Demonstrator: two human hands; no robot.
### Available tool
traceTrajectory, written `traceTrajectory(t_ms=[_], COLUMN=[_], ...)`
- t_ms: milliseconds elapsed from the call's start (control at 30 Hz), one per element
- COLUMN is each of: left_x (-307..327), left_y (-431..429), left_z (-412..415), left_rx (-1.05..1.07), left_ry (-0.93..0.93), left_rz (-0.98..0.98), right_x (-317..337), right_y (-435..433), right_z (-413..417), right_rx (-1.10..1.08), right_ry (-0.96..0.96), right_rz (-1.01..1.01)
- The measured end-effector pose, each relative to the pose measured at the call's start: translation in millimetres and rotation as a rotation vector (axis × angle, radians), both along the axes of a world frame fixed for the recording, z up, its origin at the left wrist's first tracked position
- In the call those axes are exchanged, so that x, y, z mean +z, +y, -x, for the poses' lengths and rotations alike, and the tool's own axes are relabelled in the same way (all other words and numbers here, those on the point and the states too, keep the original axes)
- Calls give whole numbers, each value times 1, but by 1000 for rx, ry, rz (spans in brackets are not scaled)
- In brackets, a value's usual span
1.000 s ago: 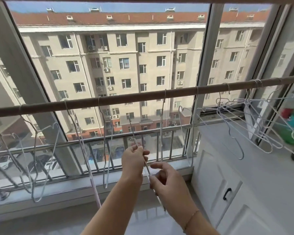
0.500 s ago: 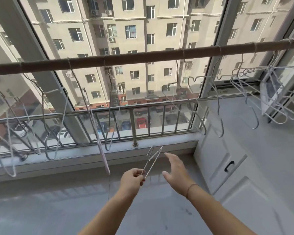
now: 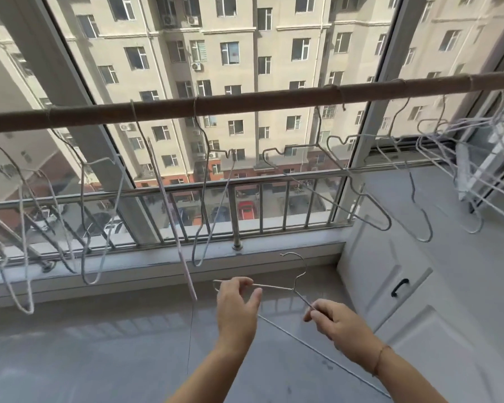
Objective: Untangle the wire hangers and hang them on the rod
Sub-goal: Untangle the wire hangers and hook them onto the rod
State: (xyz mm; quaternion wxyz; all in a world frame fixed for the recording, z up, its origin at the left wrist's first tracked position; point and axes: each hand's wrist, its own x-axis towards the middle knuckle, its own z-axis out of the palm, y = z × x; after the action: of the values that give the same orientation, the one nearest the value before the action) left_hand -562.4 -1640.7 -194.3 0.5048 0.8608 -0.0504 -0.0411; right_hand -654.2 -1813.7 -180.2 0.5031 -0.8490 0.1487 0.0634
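**Two-handed now, and swung out flat**

Right hand (image 3: 342,330) has come in. Open and off the wire half a second ago, it now pinches the right shoulder of the wire hanger (image 3: 274,287), while the left hand (image 3: 236,312) stays curled round the left shoulder. The hanger itself has turned from edge-on to flat and is spread between the two hands. Its hook points up and away, low over the floor (image 3: 99,359) and just short of the sill (image 3: 128,269).

Nothing else seems caught on it, so I'd call this one untangled, with the lift to the rod coming next.

Watch the edges, though. A pale hanger (image 3: 186,274) dangles edge-on, its tip just left of the left hand. The white cabinet (image 3: 376,257) stands near on the right. Higher up, hung hangers spread across the path, and a tangled cluster (image 3: 437,132) crowds the far right.

The rod (image 3: 259,100) shows a bare stretch near its middle, between two hooks, straight above the hands. That looks like the open lane.
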Motion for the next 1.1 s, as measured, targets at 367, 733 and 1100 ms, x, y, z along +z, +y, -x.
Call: traceTrajectory(t_ms=[367,733,1100], left_x=[70,164,207], left_y=[-65,-67,-70], left_z=[31,-11,-54], left_rx=[-102,-92,9], left_ry=[213,43,47], left_rz=[619,670,656], right_x=[71,148,183], right_y=[29,33,39], right_z=[-13,-63,-115], right_rx=[-162,-133,-138], right_ry=[-334,-426,-435], right_rz=[-256,-542,-584])
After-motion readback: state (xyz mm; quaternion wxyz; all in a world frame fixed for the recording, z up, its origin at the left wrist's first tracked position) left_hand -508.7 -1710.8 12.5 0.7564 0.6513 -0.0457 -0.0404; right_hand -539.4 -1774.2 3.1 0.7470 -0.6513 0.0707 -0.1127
